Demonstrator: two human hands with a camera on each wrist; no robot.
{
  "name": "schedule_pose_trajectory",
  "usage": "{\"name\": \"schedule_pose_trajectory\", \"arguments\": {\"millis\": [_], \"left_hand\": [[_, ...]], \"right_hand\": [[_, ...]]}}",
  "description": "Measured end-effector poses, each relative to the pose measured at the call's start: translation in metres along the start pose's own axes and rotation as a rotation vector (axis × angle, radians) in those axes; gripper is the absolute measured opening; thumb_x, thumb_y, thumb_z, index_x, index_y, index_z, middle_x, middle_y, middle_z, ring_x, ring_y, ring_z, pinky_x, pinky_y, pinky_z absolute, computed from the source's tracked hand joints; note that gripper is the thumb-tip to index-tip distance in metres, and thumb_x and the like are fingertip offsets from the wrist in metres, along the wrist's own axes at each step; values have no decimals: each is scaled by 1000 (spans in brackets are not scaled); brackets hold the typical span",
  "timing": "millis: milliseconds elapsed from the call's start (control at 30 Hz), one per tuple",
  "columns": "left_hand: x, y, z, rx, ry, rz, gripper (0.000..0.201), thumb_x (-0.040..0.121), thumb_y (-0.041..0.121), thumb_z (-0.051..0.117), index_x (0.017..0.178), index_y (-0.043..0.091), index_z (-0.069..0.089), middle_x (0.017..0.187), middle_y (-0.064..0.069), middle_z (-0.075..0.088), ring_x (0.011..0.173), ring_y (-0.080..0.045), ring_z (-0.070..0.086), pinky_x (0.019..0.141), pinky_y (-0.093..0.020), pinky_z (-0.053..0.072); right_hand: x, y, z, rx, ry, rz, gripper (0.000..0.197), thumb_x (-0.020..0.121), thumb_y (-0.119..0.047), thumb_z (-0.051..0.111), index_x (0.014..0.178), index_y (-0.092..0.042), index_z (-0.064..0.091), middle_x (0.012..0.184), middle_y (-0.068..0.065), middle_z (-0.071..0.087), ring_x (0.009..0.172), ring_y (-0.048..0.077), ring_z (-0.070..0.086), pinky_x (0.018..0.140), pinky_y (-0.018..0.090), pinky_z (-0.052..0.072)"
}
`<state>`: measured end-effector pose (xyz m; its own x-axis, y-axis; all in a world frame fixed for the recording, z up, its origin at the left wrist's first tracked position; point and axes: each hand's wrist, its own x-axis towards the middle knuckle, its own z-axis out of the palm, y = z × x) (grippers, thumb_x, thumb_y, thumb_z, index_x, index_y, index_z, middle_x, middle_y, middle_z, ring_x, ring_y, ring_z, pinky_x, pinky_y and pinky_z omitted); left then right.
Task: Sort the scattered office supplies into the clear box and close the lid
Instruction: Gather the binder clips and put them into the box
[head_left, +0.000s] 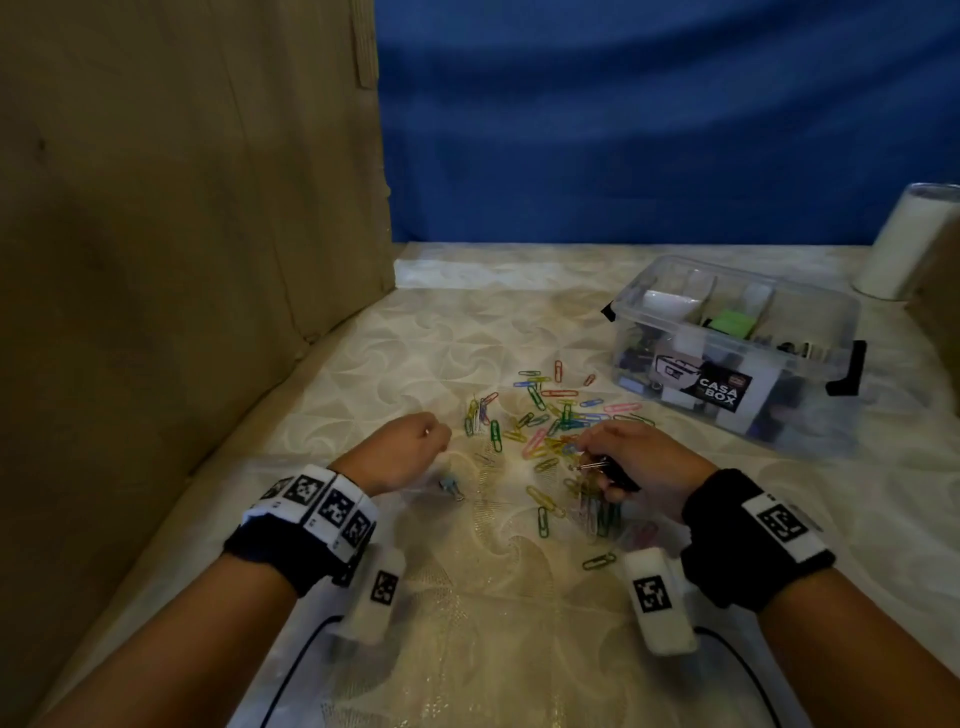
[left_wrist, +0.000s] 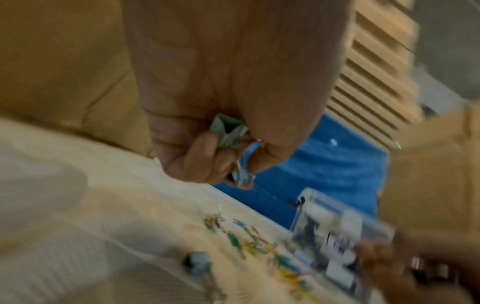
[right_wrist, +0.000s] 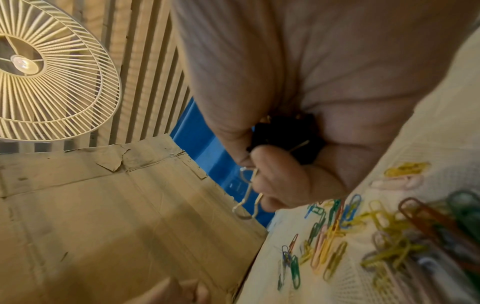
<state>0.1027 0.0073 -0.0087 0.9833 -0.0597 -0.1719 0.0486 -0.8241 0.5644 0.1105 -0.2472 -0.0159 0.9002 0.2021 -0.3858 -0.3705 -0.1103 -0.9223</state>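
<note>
Many coloured paper clips (head_left: 545, 415) lie scattered on the pale patterned tablecloth (head_left: 467, 597) between my hands. My left hand (head_left: 436, 434) is curled just left of the pile. The left wrist view shows this hand (left_wrist: 233, 162) gripping pale blue-green binder clips (left_wrist: 228, 131). My right hand (head_left: 597, 467) hovers over the near right of the pile. In the right wrist view it (right_wrist: 262, 164) holds black binder clips (right_wrist: 280, 133), with silver wire handles (right_wrist: 249, 195) sticking out. One more pale blue binder clip (head_left: 451, 488) lies loose on the cloth below my left hand. The clear box (head_left: 737, 353) stands at the right.
A tall cardboard wall (head_left: 182, 234) closes off the left side, with a blue cloth (head_left: 649, 130) behind the table. A white cylinder (head_left: 904, 244) stands behind the box at the far right. The box has black side latches (head_left: 852, 369) and divided compartments holding items. A fan (right_wrist: 46, 70) appears beyond.
</note>
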Motion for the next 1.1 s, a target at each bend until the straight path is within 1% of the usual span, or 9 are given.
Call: {"name": "schedule_pose_trajectory", "arguments": {"millis": [133,233,333,500,600,733,867,1000,1100], "left_hand": [[3,2,0,-232,17,-86,29,98,26,39,77,9,50,80,-7,49,62,-15,41,53,-25,35],[3,-4,3,38,-29,-20,33,97,40,45,84,10,53,77,-2,53,66,-14,47,60,-28,36],[-1,-5,6,338,-225,34,22,96,34,47,110,17,48,92,-1,59,77,-16,52,69,-28,38],[-3,0,10,474,-349,-4,32,94,29,51,122,19,40,95,-7,63,86,-23,57,82,-36,47],[-2,1,11,513,-357,9,28,93,29,50,119,19,44,109,-10,64,96,-26,59,83,-36,47],[-2,2,13,577,-348,38,29,94,32,48,118,17,44,113,-11,62,102,-28,59,82,-35,46],[-2,1,14,592,-327,58,33,93,35,50,116,12,43,114,-12,61,103,-29,58,76,-33,41],[-3,1,13,535,-298,99,26,95,32,49,108,11,42,107,-14,63,85,-24,54,69,-29,36],[-4,2,12,507,-267,104,23,95,31,49,106,12,42,105,-13,63,82,-24,53,69,-29,36]], "right_hand": [[4,8,4,47,-19,20,15,97,-6,46,84,-5,53,58,9,51,49,18,39,33,18,29],[5,6,3,65,13,5,13,96,-7,47,85,-6,53,62,9,48,46,17,39,33,18,28],[11,-9,-9,81,83,-91,18,96,-12,46,80,-11,52,61,6,44,46,15,38,37,19,27],[32,-69,-35,-90,447,-364,17,98,-17,38,85,-17,49,74,6,46,59,18,44,34,16,34],[50,-108,-45,-302,619,-479,9,101,-20,34,102,-14,41,86,6,47,75,21,45,59,25,34],[91,-133,-50,-633,682,-339,26,99,-15,36,123,-5,39,117,15,52,104,29,52,75,32,34],[119,-137,-50,-882,663,-19,62,94,-18,49,147,-5,19,151,20,28,137,38,33,109,44,31],[126,-134,-49,-1040,582,59,52,93,-24,52,138,-1,40,143,19,43,129,36,44,106,41,37],[116,-133,-45,-1136,493,46,34,96,-24,51,123,-4,55,119,17,59,117,30,53,95,37,42]]}}
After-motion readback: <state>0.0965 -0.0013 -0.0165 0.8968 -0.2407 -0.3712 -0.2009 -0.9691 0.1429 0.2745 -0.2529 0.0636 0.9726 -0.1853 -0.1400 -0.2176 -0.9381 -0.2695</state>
